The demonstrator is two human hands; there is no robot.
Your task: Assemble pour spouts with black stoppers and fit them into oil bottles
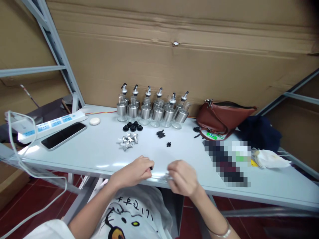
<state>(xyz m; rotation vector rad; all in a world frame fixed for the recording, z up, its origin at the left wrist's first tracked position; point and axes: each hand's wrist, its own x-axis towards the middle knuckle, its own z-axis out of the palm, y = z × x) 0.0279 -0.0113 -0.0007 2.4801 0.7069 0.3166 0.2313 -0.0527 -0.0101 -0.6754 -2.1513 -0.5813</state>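
My left hand (136, 171) rests at the table's near edge with its fingers curled around a small black part (151, 168). Close to its right, my right hand (182, 177) is closed on a small silvery piece (168, 177) that is mostly hidden by the fingers. Farther back lie a heap of metal pourer spouts (128, 139), a cluster of black rubber stoppers (132, 127) and two little groups of black bits (160, 133). Behind them stands a row of several glass and steel dispenser bottles (152, 113).
A white power strip (52, 124), a dark phone (63, 135) and a small white puck (94, 121) lie at the left. A brown leather bag (223, 118), a dark cloth (259, 132) and a white face mask (270, 158) sit at the right. Cardboard backs the white table (99, 156).
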